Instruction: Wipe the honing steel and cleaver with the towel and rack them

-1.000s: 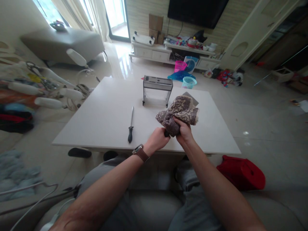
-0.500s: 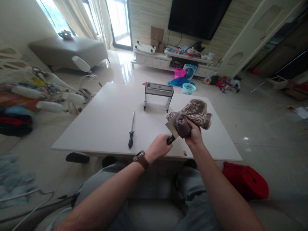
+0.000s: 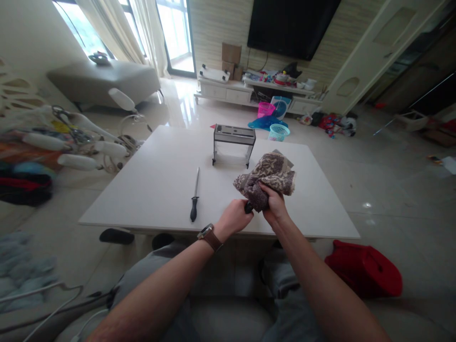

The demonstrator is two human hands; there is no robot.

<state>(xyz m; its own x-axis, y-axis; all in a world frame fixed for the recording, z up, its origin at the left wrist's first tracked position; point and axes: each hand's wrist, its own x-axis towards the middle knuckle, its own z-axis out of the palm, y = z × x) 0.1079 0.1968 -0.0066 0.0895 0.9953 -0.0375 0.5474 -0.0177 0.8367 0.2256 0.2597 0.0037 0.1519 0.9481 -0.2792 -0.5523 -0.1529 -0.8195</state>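
Note:
My left hand (image 3: 233, 217) is closed round the black handle of a cleaver (image 3: 288, 163), held just above the near edge of the white table (image 3: 160, 180). A brown patterned cloth (image 3: 265, 178) is bunched over the blade and hides nearly all of it; only a grey corner shows at the top right. My right hand (image 3: 273, 209) grips the cloth near the handle end, right beside my left hand. I wear a brown-strapped watch (image 3: 209, 235) on the left wrist.
A black-handled sharpening steel (image 3: 194, 194) lies on the table to the left. A clear knife rack (image 3: 233, 142) stands at the table's far side. A red bag (image 3: 365, 273) sits on the floor at the right, clutter at the left.
My right hand slid the cloth out along the blade, baring its near part, then pulled it back toward the handle, covering the blade again. My left hand kept its grip.

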